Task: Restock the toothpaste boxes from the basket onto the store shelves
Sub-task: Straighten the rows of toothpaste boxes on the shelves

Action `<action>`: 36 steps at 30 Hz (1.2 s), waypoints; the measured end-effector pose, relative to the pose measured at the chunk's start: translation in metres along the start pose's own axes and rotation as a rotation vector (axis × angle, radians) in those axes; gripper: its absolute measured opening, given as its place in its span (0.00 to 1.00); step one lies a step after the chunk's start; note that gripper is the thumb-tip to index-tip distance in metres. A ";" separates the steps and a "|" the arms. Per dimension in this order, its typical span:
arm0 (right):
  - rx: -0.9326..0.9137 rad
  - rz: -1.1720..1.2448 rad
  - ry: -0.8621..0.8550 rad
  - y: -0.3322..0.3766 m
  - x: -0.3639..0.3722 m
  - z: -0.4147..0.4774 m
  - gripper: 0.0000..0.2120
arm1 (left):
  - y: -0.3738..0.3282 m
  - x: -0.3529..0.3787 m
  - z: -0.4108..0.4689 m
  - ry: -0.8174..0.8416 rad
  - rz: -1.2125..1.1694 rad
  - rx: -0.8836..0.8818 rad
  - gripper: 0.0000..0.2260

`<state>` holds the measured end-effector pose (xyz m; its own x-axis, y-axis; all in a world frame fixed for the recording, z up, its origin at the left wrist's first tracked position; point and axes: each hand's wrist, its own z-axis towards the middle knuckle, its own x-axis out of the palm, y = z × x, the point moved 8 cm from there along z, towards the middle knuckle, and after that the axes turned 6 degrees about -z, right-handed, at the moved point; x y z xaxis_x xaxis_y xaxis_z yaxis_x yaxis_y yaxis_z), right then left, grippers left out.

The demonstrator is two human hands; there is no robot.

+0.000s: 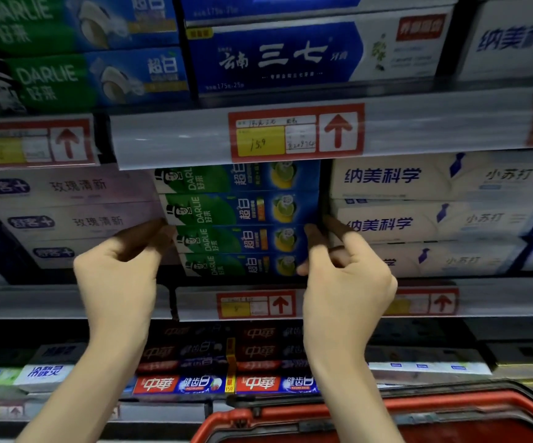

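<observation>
Store shelves (194,139) packed with toothpaste, red basket (450,406) peeking in at the bottom right. The stack of four green-blue Darlie boxes (242,219) sits on the middle shelf between paler stacks. Left grip (118,273) pinches the stack's left end, right grip (348,279) its right end, fingers curled.

My left hand (118,270) and right hand (345,273) pinch the two ends of a stack of four Darlie boxes (239,219) on the middle shelf (51,302), between pink boxes (67,203) on the left and white boxes (418,199) on the right. A red basket (418,404) sits below, at the right.
</observation>
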<state>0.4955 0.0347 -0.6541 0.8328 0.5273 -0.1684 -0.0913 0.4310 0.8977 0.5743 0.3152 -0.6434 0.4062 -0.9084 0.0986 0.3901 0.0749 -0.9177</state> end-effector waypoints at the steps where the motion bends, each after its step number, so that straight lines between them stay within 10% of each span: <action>1: -0.010 0.001 0.007 0.004 -0.004 -0.002 0.06 | -0.003 -0.002 -0.004 -0.027 0.006 0.015 0.11; 19: 0.093 -0.189 0.009 -0.052 -0.186 0.094 0.11 | -0.036 0.139 -0.143 0.156 0.156 -0.039 0.10; 36: 0.043 -0.208 0.171 -0.088 -0.174 0.121 0.12 | -0.030 0.153 -0.148 0.065 0.275 0.038 0.13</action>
<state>0.4248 -0.1842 -0.6545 0.7270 0.5481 -0.4135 0.0978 0.5134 0.8526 0.5025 0.1134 -0.6583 0.4478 -0.8762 -0.1783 0.3033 0.3365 -0.8915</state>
